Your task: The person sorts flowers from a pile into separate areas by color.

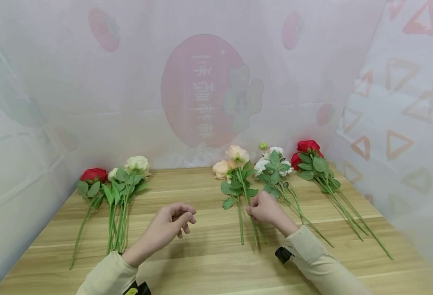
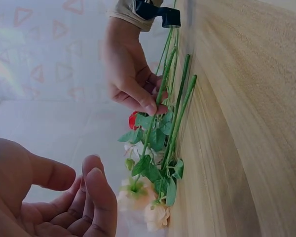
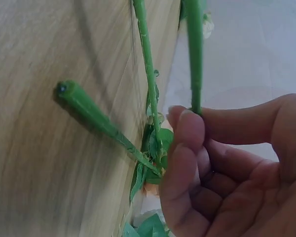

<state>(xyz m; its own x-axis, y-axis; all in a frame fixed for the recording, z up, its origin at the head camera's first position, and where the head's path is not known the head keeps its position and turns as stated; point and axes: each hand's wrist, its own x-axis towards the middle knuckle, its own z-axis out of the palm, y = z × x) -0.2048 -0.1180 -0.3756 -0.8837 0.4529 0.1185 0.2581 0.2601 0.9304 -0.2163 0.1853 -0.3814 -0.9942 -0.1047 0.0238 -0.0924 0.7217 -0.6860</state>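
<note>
My right hand [image 1: 267, 209] pinches the green stem of a peach rose [image 1: 237, 155] between thumb and fingertips. In the right wrist view the pinched stem [image 3: 195, 59] runs up from the fingertips, apart from two other stems lower by the wood. A second peach rose [image 1: 221, 169] lies beside it with green leaves. My left hand [image 1: 170, 225] hovers over the table at the middle left, fingers loosely bent, holding nothing. In the left wrist view its thumb and fingers [image 2: 101, 197] stand apart, with the peach flowers beyond them.
White flowers [image 1: 271, 164] lie just right of the peach ones, and red roses [image 1: 308, 149] farther right. At left are cream flowers [image 1: 137, 165] and one red rose [image 1: 94, 175]. The wooden table [image 1: 209, 270] meets a printed curtain [image 1: 135, 102] at the back.
</note>
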